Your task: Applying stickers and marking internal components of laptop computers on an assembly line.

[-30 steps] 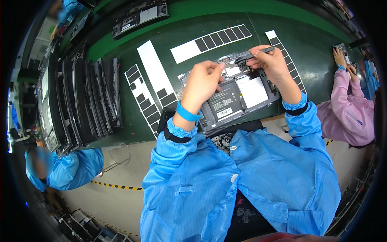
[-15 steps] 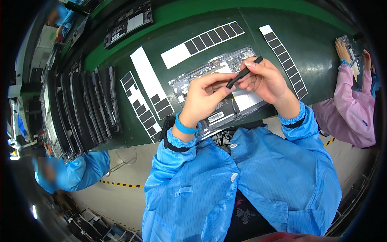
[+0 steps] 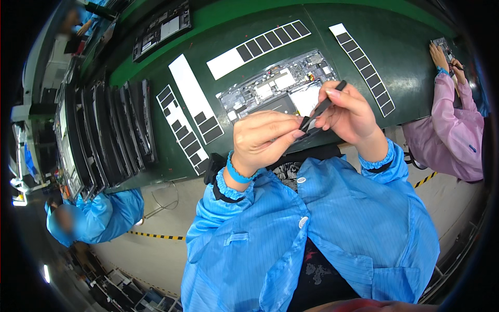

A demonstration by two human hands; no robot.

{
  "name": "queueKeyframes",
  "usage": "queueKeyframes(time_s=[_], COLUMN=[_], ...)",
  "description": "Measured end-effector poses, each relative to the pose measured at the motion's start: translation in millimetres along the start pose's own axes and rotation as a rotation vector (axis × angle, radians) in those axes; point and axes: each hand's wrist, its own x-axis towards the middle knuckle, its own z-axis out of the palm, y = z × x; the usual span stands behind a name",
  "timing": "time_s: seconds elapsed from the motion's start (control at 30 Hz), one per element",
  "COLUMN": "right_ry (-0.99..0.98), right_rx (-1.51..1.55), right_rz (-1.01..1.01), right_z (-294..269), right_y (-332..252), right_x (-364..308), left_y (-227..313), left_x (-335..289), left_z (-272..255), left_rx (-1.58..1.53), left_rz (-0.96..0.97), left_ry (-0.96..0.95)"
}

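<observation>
My right hand [image 3: 349, 113] holds black tweezers [image 3: 323, 105] slanted down to the left. My left hand [image 3: 262, 139] is raised close to me with its fingers pinched at the tweezers' tip; whatever small piece sits there is too small to make out. Both hands hover above the near edge of an opened laptop base [image 3: 275, 91] with bare circuit boards, which lies on the green table [image 3: 405, 47]. Both my sleeves are blue, and a blue band circles my left wrist.
White backing strips with black rectangular pads [image 3: 188, 127] lie left, behind [image 3: 260, 48] and right [image 3: 365, 67] of the laptop. A rack of dark laptop shells [image 3: 104, 130] stands at the left. A person in pink [image 3: 452, 125] works at the right, a person in blue [image 3: 93, 213] at lower left.
Both hands have lifted off the laptop base and drawn toward me. The tweezers and my left fingers have come together in front of my chest.
</observation>
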Motion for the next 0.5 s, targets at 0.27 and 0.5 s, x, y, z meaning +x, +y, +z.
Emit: queueKeyframes(time_s=[0.27, 0.5], right_ry=[-0.026, -0.083], right_rx=[-0.127, 0.022], right_rz=[-0.157, 0.073], right_z=[10, 16], right_y=[-5, 10], right_x=[-15, -15], left_y=[5, 7], left_x=[-13, -18], left_z=[2, 7], left_rx=[-0.292, -0.332], left_rz=[-0.218, -0.073], left_ry=[-0.001, -0.018])
